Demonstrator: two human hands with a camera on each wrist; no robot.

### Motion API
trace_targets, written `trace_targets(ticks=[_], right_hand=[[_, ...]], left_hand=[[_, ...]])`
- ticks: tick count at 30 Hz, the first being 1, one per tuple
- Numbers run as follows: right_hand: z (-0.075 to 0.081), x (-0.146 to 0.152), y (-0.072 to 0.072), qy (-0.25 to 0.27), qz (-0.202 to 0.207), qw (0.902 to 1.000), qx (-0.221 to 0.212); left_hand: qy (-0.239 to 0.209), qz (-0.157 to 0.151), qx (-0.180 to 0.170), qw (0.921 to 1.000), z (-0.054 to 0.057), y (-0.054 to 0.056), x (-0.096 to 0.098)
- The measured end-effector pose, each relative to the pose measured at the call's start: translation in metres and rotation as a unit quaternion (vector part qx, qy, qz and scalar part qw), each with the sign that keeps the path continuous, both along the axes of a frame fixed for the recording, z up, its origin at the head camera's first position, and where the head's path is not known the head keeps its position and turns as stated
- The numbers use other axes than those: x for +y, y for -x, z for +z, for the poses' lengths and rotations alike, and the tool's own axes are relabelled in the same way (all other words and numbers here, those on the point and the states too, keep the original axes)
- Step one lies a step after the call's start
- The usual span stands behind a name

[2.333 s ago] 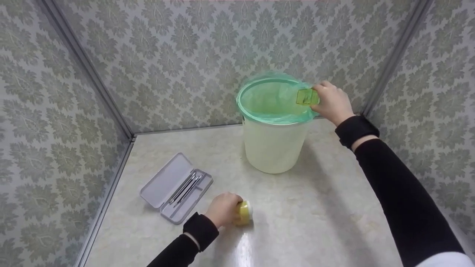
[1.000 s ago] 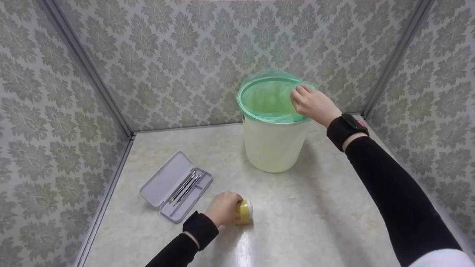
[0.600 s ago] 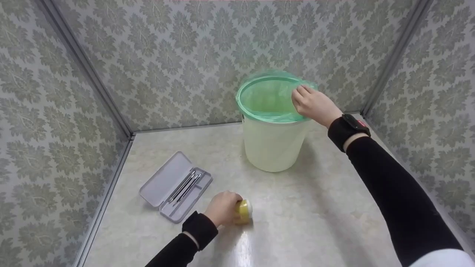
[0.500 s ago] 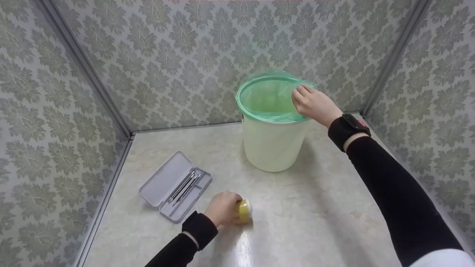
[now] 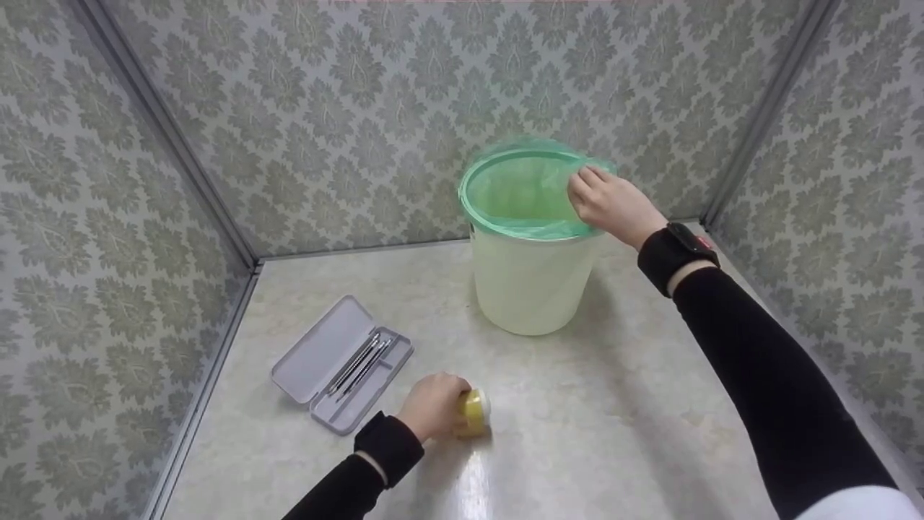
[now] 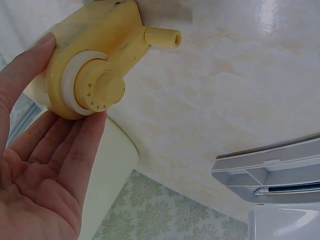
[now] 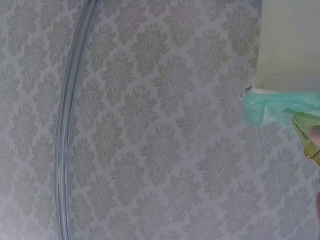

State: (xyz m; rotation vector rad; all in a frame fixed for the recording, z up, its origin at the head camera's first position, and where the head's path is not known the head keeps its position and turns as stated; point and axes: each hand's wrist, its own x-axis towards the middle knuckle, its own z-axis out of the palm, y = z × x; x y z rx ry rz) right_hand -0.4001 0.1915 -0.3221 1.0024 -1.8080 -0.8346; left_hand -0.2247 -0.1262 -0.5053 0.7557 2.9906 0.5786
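Note:
My left hand point(image 5: 433, 408) grips a yellow pencil sharpener point(image 5: 474, 413) low over the table. In the left wrist view its white ring, dial knob point(image 6: 110, 89) and stubby crank handle point(image 6: 162, 37) show, with my thumb and fingers on either side of the body. My right hand point(image 5: 613, 204) is at the right rim of a pale bin point(image 5: 530, 289) lined with a green bag point(image 5: 498, 225). Its fingers pinch a clear yellow-green shavings drawer point(image 7: 303, 125), which shows at the edge of the right wrist view and is hidden behind the hand in the head view.
An open grey pencil case point(image 5: 317, 354) lies left of my left hand, with several mechanical pencils point(image 5: 359, 367) inside. Patterned wall panels point(image 5: 361, 130) enclose the pale table point(image 5: 613, 433) at the back and both sides; the bin stands near the back wall.
From the earliest frame, my right hand has moved left over the bin's rim and turned, taking the drawer out of the head view. Lately it stays still; my left hand barely moved.

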Motion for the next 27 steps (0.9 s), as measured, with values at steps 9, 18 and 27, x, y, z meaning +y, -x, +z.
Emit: trace_targets(ticks=[9,18,27], right_hand=[[0.0,0.003,-0.005,0.14,-0.039,0.9805,-0.133],[-0.005,0.007,-0.011,0.36,-0.084,0.879,-0.301],[-0.006,0.016,-0.018,0.523,-0.097,0.751,-0.392]], left_hand=[[0.013,-0.002,0.006,0.9999,0.002,-0.001,0.0],[0.023,-0.002,0.008,0.9997,0.002,0.0,0.0],[0.02,0.002,-0.001,0.9998,0.002,0.002,0.0]])
